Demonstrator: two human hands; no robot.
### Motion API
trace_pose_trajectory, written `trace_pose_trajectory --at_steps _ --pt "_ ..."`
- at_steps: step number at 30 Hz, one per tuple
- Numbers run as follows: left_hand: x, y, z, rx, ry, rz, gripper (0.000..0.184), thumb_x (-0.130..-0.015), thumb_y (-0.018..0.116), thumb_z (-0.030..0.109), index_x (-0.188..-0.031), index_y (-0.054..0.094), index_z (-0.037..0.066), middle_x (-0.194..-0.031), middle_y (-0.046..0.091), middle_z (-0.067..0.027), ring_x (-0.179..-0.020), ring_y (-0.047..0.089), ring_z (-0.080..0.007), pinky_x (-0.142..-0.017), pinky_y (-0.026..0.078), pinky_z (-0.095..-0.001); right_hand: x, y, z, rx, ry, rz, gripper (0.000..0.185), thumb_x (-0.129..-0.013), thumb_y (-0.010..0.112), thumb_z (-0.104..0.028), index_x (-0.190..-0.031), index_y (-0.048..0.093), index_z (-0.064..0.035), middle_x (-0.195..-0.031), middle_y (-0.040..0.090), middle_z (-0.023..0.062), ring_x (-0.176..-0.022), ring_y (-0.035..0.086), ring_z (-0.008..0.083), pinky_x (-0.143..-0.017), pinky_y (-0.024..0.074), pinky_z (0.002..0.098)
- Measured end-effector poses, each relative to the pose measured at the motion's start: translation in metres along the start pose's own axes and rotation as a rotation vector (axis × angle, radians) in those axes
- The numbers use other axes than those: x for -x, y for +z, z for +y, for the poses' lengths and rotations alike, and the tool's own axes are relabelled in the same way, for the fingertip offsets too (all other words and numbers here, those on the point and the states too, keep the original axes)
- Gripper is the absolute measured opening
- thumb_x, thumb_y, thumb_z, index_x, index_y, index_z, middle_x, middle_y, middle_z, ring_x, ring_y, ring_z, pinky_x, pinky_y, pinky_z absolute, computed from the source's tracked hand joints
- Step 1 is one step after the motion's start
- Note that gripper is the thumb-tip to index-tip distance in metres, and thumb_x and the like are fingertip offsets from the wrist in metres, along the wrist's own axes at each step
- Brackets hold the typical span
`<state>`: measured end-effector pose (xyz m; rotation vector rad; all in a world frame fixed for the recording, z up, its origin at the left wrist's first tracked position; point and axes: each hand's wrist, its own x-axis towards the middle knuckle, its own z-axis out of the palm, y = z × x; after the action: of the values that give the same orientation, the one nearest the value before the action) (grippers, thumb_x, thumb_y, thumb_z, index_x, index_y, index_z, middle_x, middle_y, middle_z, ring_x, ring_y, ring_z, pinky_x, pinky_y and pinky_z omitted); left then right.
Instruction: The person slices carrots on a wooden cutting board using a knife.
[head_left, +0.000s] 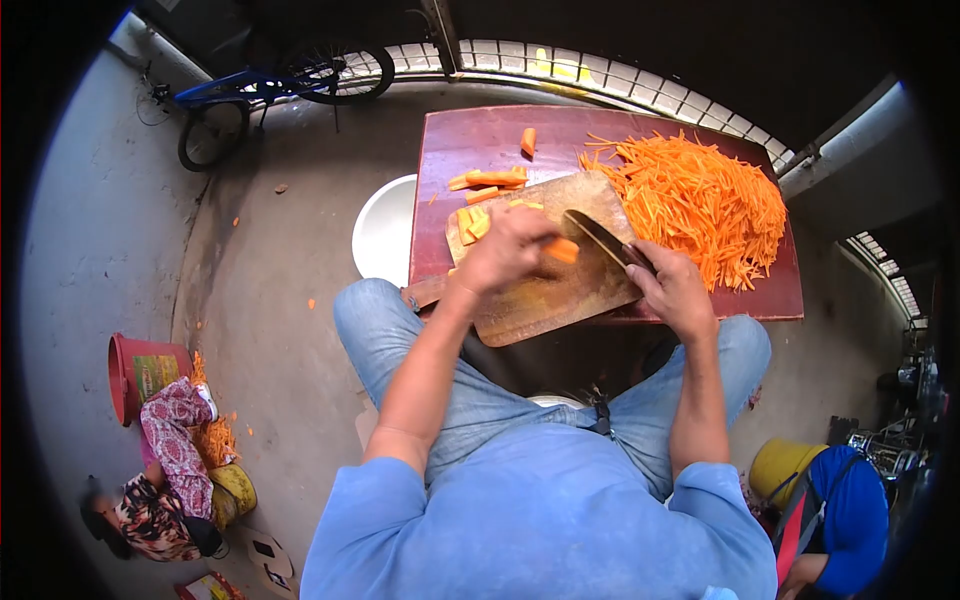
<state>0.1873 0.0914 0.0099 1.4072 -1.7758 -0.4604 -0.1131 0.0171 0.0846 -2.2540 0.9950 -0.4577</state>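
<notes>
Orange carrot point(562, 250), seemingly clamped in the left hand point(510, 248), one end poking out toward the right hand point(676, 284); exact fingertip placement impossible to tell through the blur. Knife point(597, 234) gripped by the handle in the right hand, blade angled over the board point(535, 312), just beside the carrot. To cut well, best to lay the carrot flat under the left hand, curl the fingertips back from the blade and slice in thin, even strokes, as fine as the shreds point(700, 205) heaped beyond the right hand. Mind the board's near corner, jutting past the edge of the bench point(455, 135) lapward of the left hand: press well inside, to avoid tipping. Nudge the chunks point(472, 226) left of the left hand farther off for room.
</notes>
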Motion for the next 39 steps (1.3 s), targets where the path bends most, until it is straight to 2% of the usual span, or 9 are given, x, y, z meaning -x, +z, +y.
trace_pose_trajectory --at_steps 1,6,9,10,17,19,28,34,39 --pt "0.0 0.004 0.019 -0.215 0.082 -0.055 0.029 -0.085 0.067 -0.004 -0.106 0.08 0.01 -0.104 0.077 -0.0098 -0.11 0.07 -0.0279 -0.103 0.04 -0.0465 0.0 -0.001 0.004 -0.009 -0.014 0.023 0.028 -0.098 0.077 -0.013 -0.122 0.073 0.0007 -0.099 0.075 0.0269 -0.094 0.075 0.0474 -0.081 0.0579 0.0514" --pt "0.003 0.008 0.003 -0.562 0.11 0.104 0.036 -0.086 0.075 0.004 -0.12 0.079 0.014 -0.119 0.075 -0.0055 -0.121 0.066 -0.0251 -0.107 0.035 -0.0465 0.008 -0.006 0.005 -0.023 0.014 0.03 0.027 -0.097 0.078 -0.013 -0.121 0.074 0.0008 -0.099 0.076 0.0262 -0.095 0.074 0.047 -0.083 0.0579 0.0503" --pt "0.018 -0.033 0.011 -0.411 -0.061 0.132 0.042 -0.084 0.083 0.012 -0.126 0.079 0.015 -0.125 0.075 -0.0055 -0.125 0.064 -0.0242 -0.109 0.032 -0.0473 0.019 -0.01 -0.003 -0.057 -0.02 0.059 0.027 -0.098 0.077 -0.012 -0.121 0.073 0.0009 -0.1 0.076 0.0264 -0.097 0.074 0.0473 -0.085 0.0577 0.0511" --pt "0.022 -0.043 0.01 -0.415 -0.09 0.07 0.055 -0.081 0.089 0.022 -0.134 0.078 0.014 -0.129 0.076 -0.0069 -0.126 0.063 -0.0257 -0.109 0.032 -0.0466 0.023 -0.011 -0.006 -0.076 -0.037 0.07 0.027 -0.098 0.077 -0.011 -0.121 0.073 0.0009 -0.101 0.076 0.0265 -0.097 0.073 0.0475 -0.085 0.0576 0.0516" --pt "0.029 -0.039 0.008 -0.492 -0.138 -0.067 0.064 -0.08 0.092 0.024 -0.141 0.076 0.014 -0.124 0.074 -0.0072 -0.124 0.06 -0.028 -0.107 0.032 -0.049 0.041 -0.006 -0.009 -0.002 -0.064 -0.02 0.027 -0.099 0.074 -0.009 -0.124 0.069 -0.0002 -0.107 0.074 0.0278 -0.103 0.072 0.0492 -0.087 0.0558 0.056" --pt "0.028 -0.039 0.009 -0.494 -0.159 -0.073 0.065 -0.08 0.093 0.024 -0.141 0.075 0.013 -0.125 0.073 -0.009 -0.124 0.06 -0.029 -0.107 0.032 -0.0488 0.051 -0.004 -0.01 0.011 -0.041 0.003 0.029 -0.098 0.076 -0.006 -0.125 0.069 0.0017 -0.106 0.075 0.0271 -0.102 0.073 0.0477 -0.086 0.057 0.0513" --pt "0.029 -0.026 0.013 -0.422 -0.16 -0.04 0.056 -0.08 0.094 0.023 -0.132 0.079 0.01 -0.126 0.072 -0.0173 -0.132 0.06 -0.0352 -0.114 0.033 -0.0531 0.067 -0.001 -0.018 -0.037 -0.032 -0.006 0.03 -0.096 0.078 -0.005 -0.125 0.071 0.0026 -0.107 0.075 0.0269 -0.102 0.074 0.0471 -0.085 0.0577 0.0488" --pt "0.031 -0.032 0.024 -0.457 -0.232 -0.075 0.03 -0.08 0.093 0.021 -0.102 0.082 0.004 -0.105 0.077 -0.014 -0.108 0.071 -0.033 -0.108 0.041 -0.0462 0.076 0.005 -0.021 0.032 -0.054 0.02 0.036 -0.096 0.078 -0.008 -0.129 0.069 0.0042 -0.111 0.077 0.0265 -0.105 0.075 0.0469 -0.089 0.0597 0.0535" --pt "0.028 -0.007 0.039 -0.35 -0.197 0.026 0.022 -0.087 0.088 0.019 -0.086 0.08 -0.001 -0.08 0.076 -0.019 -0.078 0.076 -0.0356 -0.085 0.055 -0.0457 0.085 0.002 -0.031 0.017 -0.039 -0.019 0.037 -0.096 0.077 -0.009 -0.129 0.068 0.0039 -0.115 0.078 0.0262 -0.108 0.075 0.0456 -0.091 0.0609 0.0523"
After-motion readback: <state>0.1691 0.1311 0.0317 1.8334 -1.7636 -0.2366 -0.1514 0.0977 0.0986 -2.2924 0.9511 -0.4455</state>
